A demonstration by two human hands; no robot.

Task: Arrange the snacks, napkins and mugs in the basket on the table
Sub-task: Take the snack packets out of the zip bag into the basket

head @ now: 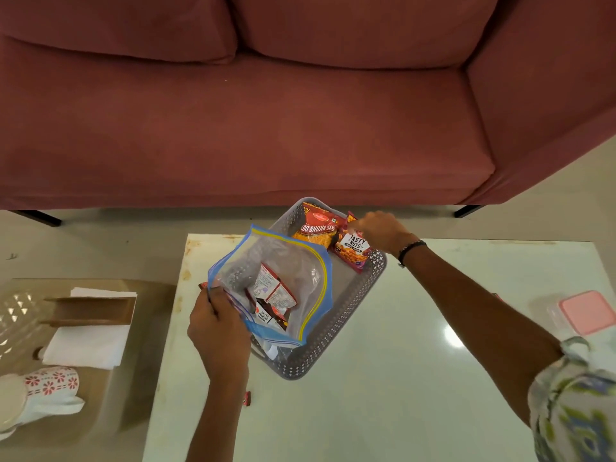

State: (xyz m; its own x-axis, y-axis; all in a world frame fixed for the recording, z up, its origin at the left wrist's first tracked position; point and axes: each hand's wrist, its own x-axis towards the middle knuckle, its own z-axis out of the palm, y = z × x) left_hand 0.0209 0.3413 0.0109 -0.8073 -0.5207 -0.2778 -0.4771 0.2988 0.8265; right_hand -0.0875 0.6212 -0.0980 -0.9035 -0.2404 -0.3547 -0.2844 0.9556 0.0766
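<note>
Here the left hand grips the zip bag; right hand pinches the nuts packet in the basket

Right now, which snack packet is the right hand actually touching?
The Tasty Nuts packet, at the basket's far right corner. The right hand pinches its top edge; the Bhujia Sev packet lies beside it untouched, and the rest sit inside the zip bag.

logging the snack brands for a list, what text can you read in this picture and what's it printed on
"OO BHUJIA SEV": orange and red packet at the far end of the basket; the first letters are cut off.
"TASTY NUTS": red packet under the right hand.
"SALTED PEANUTS": small packet inside the zip bag held by the left hand.
Brand logo on the orange packet and fine print on the bagged packets: too small to read.
</note>
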